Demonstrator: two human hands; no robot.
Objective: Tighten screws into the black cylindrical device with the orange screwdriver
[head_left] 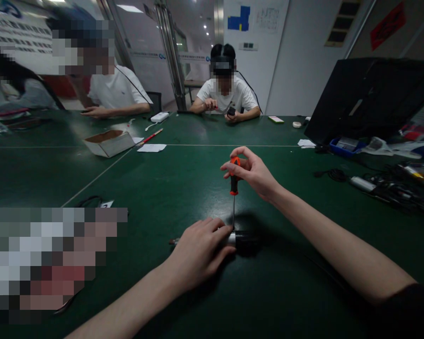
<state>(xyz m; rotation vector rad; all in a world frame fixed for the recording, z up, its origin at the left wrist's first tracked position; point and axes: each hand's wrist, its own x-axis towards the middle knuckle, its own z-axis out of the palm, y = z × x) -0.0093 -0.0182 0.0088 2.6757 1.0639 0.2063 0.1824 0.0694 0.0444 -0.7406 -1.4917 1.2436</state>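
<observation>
An orange and black screwdriver [234, 186] stands upright, its handle top held between the fingers of my right hand [252, 172]. Its thin shaft points down to a silver and black cylindrical tool [245, 241] lying on the green table. Wrapped over the silver part of that tool is my left hand [205, 245], with fingertips beside the screwdriver's tip. The tip's exact contact point is too small to make out. At the left, a reddish tip of the tool shows past my left hand; the middle is hidden under it.
An open cardboard box [109, 145] and a red pencil-like stick [151, 136] lie back left. At the right are a large black case [371, 101], a blue tray [344, 145] and tangled black cables [392, 188]. Several people sit around the table [183, 183].
</observation>
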